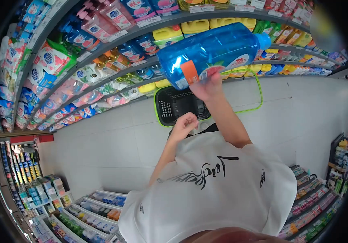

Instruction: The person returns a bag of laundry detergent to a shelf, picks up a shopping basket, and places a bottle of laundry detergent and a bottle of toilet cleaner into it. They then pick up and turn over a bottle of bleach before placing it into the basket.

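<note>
My right hand (209, 86) grips a large blue bottle of liquid detergent (206, 52), raised and tilted on its side before the shelves. The bottle's blue cap (264, 41) points to the right, and an orange label patch (189, 72) shows near its base. My left hand (185, 124) is held low in front of my body with its fingers curled in and nothing visible in them. Beyond it on the floor stands a black shopping basket with a green rim (156, 107). Its green handle (260, 91) hangs out to the right. The bottle hides part of the shelves.
Curved shelves of detergent pouches (52, 60), pink pump bottles (97, 26) and yellow jugs (168, 35) run along the front and left. Grey tiled floor (109, 141) lies around me. Lower shelf racks (89, 214) stand behind me on both sides.
</note>
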Available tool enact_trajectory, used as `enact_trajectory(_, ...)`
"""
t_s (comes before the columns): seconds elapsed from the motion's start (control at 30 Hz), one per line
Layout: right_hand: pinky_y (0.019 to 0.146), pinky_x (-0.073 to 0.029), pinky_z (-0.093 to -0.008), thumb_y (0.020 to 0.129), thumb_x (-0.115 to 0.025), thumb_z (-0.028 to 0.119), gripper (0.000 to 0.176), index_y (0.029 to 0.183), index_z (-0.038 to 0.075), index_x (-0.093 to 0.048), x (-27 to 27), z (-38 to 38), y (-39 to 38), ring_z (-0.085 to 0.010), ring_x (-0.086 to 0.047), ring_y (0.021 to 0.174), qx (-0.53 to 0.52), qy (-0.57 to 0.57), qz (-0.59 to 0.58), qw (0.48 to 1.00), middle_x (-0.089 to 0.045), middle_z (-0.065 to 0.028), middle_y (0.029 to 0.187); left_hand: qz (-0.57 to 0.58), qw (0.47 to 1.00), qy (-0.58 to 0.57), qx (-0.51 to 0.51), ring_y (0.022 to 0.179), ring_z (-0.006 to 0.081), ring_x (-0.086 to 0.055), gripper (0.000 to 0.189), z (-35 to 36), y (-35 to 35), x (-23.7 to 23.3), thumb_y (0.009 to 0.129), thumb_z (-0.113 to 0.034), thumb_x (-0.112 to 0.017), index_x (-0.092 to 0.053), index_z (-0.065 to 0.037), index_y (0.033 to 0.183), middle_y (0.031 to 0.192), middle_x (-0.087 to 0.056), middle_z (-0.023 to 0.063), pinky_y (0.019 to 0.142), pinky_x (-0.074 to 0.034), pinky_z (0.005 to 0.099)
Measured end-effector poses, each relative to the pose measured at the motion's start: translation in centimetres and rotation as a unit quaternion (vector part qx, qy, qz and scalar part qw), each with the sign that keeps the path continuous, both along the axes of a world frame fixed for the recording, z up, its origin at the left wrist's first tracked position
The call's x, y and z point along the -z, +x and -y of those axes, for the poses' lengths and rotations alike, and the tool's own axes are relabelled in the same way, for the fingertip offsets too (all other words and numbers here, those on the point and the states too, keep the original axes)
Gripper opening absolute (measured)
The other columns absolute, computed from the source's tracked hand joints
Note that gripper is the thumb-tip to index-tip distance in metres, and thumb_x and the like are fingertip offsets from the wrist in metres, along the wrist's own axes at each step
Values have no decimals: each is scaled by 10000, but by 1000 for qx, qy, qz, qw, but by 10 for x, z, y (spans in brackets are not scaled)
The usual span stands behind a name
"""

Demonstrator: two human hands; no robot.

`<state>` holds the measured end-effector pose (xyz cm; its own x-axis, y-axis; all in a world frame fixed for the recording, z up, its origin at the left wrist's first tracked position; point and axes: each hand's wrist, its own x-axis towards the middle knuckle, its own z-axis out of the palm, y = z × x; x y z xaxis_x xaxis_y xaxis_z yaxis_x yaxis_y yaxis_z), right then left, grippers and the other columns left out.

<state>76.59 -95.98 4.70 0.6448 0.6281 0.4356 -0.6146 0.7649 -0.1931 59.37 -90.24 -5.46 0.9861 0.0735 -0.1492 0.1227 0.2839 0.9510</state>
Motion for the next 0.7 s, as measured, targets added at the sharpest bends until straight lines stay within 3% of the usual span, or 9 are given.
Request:
enact_trajectory(0.07, 1028, -327, -447, 706, -774, 352, 393, 1017, 131, -676, -17, 11, -14, -216, -504, 1174, -47, -20, -21, 999, -598, -2, 1194, 16, 1000, 18, -10, 695, 68, -546, 64, -3, 1, -4, 868, -28, -585, -525, -33, 846, 746, -542, -8, 639, -444, 218)
enact_trajectory(0.13, 1062, -275, -438, 700, -765, 404, 465, 1070, 143, -661, -1, 10, -17, -201, -429, 1248, -52, -14, -8, 998, -542, 9, 1274, 35, 997, 44, -55, 677, 72, -548, 60, -15, 5, -12, 862, -11, -583, -532, -32, 838, 730, -545, -6, 626, -441, 217)
enact_trajectory(0.2, 1069, -265, -427, 642, -780, 471, 649, 1184, 166, -597, 12, 4, -19, -192, -413, 1260, -30, 2, -31, 999, -536, 2, 1284, 36, 995, 62, -67, 666, 76, -551, 53, -30, 7, -21, 852, 3, -586, -546, -28, 837, 728, -559, 2, 610, -436, 217)
enact_trajectory(0.23, 1069, -265, -427, 642, -780, 471, 649, 1184, 166, -597, 13, 1, -20, -192, -413, 1260, -31, 7, -31, 999, -536, 2, 1284, 46, 993, 72, -77, 661, 78, -550, 48, -38, 7, -22, 849, 4, -588, -552, -27, 841, 730, -566, 6, 606, -433, 217)
enact_trajectory(0.3, 1110, -194, -517, 563, -781, 568, 950, 1354, 199, -406, 15, -9, -20, -232, -352, 1308, -8, 2, -39, 999, -387, 11, 1413, 60, 990, 71, -102, 650, 93, -549, 21, -50, 6, -25, 854, -19, -584, -566, -22, 845, 743, -584, 28, 604, -431, 226)
enact_trajectory(0.4, 1114, -140, -563, 560, -787, 556, 960, 1370, 243, -378, -24, -11, -23, -237, -322, 1324, -65, 99, -18, 993, -348, 12, 1436, 97, 984, 91, -121, 650, 109, -557, 49, -64, -2, -48, 871, -56, -573, -565, -16, 843, 738, -587, 42, 607, -435, 236)
enact_trajectory(0.53, 1110, -137, -567, 586, -783, 537, 932, 1374, 268, -364, -24, -21, -19, -237, -311, 1330, -31, 85, 10, 996, -359, 9, 1428, 120, 973, 133, -146, 653, 131, -572, 107, -79, -16, -72, 887, -78, -556, -566, -3, 811, 719, -590, 63, 613, -443, 249)
enact_trajectory(0.7, 1114, -166, -528, 581, -791, 518, 925, 1368, 269, -374, -9, -28, -29, -228, -342, 1306, -53, 75, -114, 989, -374, 17, 1417, 140, 972, 118, -149, 647, 135, -573, 101, -78, -20, -71, 884, -59, -547, -571, 0, 806, 715, -594, 69, 608, -445, 252)
